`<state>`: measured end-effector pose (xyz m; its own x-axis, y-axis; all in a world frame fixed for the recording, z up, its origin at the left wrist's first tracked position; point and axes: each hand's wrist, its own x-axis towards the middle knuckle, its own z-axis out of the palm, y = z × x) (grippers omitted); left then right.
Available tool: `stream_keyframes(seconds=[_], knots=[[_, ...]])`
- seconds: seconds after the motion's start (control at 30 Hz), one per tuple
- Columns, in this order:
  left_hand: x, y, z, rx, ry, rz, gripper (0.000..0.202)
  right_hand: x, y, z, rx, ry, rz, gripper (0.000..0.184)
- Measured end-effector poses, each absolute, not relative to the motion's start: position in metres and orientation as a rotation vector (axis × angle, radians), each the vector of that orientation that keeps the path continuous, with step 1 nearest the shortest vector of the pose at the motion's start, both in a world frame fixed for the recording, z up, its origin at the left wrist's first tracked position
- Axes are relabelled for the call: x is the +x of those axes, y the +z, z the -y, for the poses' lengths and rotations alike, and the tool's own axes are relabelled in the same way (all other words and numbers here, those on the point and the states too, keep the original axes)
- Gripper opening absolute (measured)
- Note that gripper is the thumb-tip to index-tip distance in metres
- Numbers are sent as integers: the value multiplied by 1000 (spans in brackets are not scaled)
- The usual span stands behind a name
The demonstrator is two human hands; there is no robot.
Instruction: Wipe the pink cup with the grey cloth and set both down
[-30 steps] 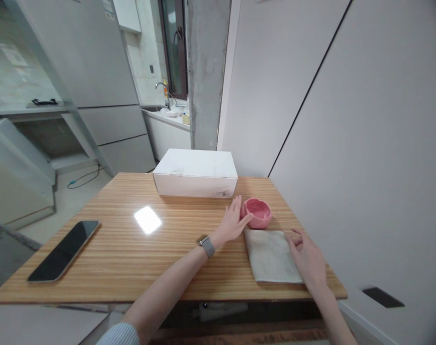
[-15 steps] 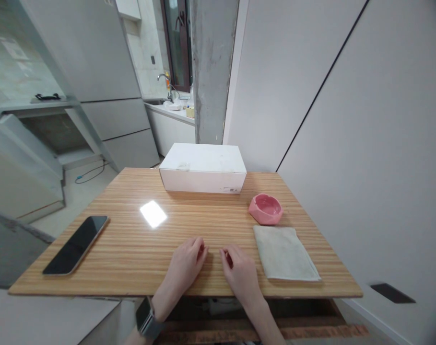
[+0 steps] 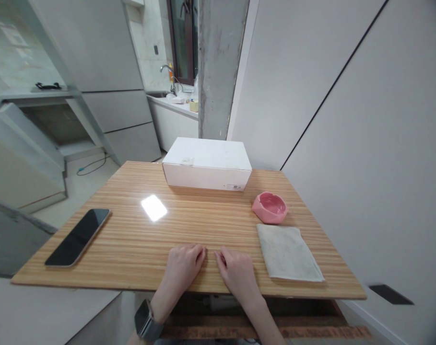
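Observation:
My left hand point(image 3: 184, 264) rests near the front edge of the striped wooden table point(image 3: 131, 244), fingers curled into a loose fist. A watch point(image 3: 146, 320) is on that wrist. Close beside it, with a small gap between, my right hand point(image 3: 236, 271) lies curled in the same way. Nothing shows in either hand. Just right of my right hand is a folded grey cloth point(image 3: 289, 253). Behind the cloth sits a pink ashtray point(image 3: 270, 208) with notches in its rim.
A closed white box point(image 3: 206, 163) stands at the table's back edge. Toward the left edge lies a phone point(image 3: 78, 238) with a dark screen. A white wall point(image 3: 347, 143) rises on the right. Beyond the table are cabinets and a sink point(image 3: 158, 94).
Both hands have lowered onto the table, and their fingers have curled in more tightly. The camera view has shifted slightly. The objects stay where they were.

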<state>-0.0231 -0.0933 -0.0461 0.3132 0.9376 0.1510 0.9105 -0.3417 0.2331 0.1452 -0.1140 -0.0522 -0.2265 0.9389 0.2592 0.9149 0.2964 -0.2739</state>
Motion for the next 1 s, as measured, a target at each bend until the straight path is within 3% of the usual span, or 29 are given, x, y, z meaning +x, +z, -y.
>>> stream_keyframes(seconds=[1.0], knots=[[-27, -43, 94, 2487, 337, -1650, 35, 146, -51, 113, -1714, 106, 2269, 22]])
